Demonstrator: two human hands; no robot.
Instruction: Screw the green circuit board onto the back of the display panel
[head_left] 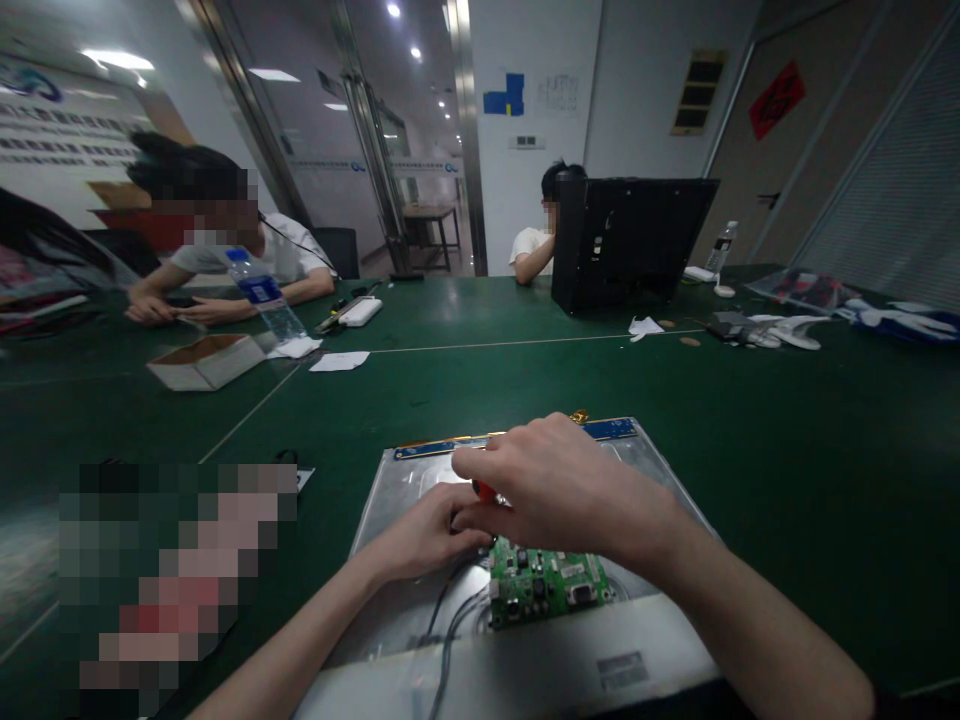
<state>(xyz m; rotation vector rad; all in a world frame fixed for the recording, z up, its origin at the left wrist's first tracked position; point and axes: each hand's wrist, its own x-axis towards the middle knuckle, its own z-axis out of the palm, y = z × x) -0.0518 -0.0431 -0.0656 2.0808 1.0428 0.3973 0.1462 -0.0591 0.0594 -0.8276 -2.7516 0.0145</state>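
Right hand [559, 485]: wrapped around one red handle [485, 490].
Left hand [435, 530]: beside it; I can't tell its grip.
Green board [547, 583]: one, on one silver panel [394, 492].
Bottles [262, 292]: two, writing too tiny to read.

A red diamond sign [778, 100] on the door [814, 150] bears one dark character, seemingly 福. Lettering on the left wall [56, 138] and glass doors [319, 120], the bottle label [262, 290] and the panel label [622, 670] cannot be read.
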